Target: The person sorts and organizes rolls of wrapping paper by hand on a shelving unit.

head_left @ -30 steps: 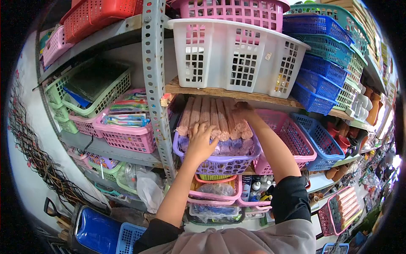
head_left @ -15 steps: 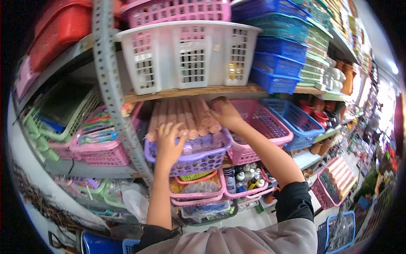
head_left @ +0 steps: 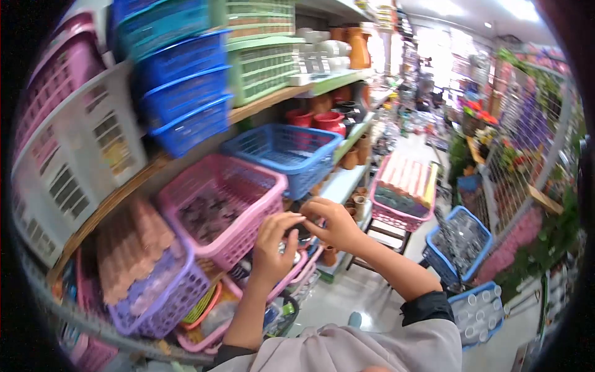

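My left hand [head_left: 273,242] is raised in front of the pink basket [head_left: 248,232], fingers bent and thumb held apart from them. Its fingertips meet those of my right hand [head_left: 334,223], whose fingers are curled together. Whether something small sits in the right fingers is hidden. Dark, small items lie at the bottom of the pink basket. To its left, a purple basket [head_left: 164,304] holds pink rolls [head_left: 133,248] on top of purple ones; neither hand touches them now.
A blue basket [head_left: 297,164] stands on the shelf beyond the pink one. Blue crates [head_left: 192,118] are stacked above. On a stool to the right, a pink basket [head_left: 396,214] holds more rolls. Blue baskets [head_left: 474,273] stand on the floor [head_left: 365,304] near a wire rack.
My hands have left the rolls in the purple basket and come together farther right, fingertips touching. The view has turned right, toward the aisle.
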A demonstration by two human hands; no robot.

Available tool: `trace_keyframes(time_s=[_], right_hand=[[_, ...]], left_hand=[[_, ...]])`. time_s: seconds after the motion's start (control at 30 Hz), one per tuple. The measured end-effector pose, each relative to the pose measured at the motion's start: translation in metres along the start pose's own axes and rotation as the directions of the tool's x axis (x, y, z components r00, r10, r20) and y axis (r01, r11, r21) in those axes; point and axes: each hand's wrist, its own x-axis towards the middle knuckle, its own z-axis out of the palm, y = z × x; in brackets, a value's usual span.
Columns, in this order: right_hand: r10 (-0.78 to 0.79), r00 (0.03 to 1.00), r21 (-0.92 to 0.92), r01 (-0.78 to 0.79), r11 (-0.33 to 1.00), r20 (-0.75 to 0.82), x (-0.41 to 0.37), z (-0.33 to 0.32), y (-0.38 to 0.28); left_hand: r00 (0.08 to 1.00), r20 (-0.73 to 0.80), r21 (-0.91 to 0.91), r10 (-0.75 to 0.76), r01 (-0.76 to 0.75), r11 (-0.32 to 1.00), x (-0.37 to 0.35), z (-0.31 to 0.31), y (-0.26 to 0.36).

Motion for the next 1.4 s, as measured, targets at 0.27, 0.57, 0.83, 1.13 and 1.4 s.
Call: trace_keyframes(time_s=[0.27, 0.57, 0.83, 1.13, 1.4], right_hand=[[0.449, 0.850, 0.025, -0.461, 0.887, -0.274, -0.105, -0.100, 0.107], [0.664, 0.634, 0.115, -0.683, 0.721, -0.397, -0.176, -0.187, 0.211], [0.748, 0.520, 0.235, -0.733, 0.639, -0.412, -0.217, -0.225, 0.293], [0.790, 0.419, 0.306, -0.758, 0.576, -0.447, -0.216, -0.245, 0.357], [0.545, 0.379, -0.299, -0.925, 0.232, -0.748, -0.191, -0.270, 0.444]], left_hand=[[0.940, 0.330, -0.454, -0.084, 0.236, 0.859, 0.024, 0.192, -0.028], [0.824, 0.559, -0.500, -0.093, 0.424, 0.755, 0.046, 0.349, -0.042], [0.769, 0.603, -0.455, -0.214, 0.551, 0.699, 0.044, 0.443, -0.084], [0.803, 0.540, -0.337, -0.251, 0.480, 0.810, 0.075, 0.527, -0.145], [0.784, 0.615, -0.369, 0.078, 0.199, 0.908, 0.106, 0.604, -0.184]])
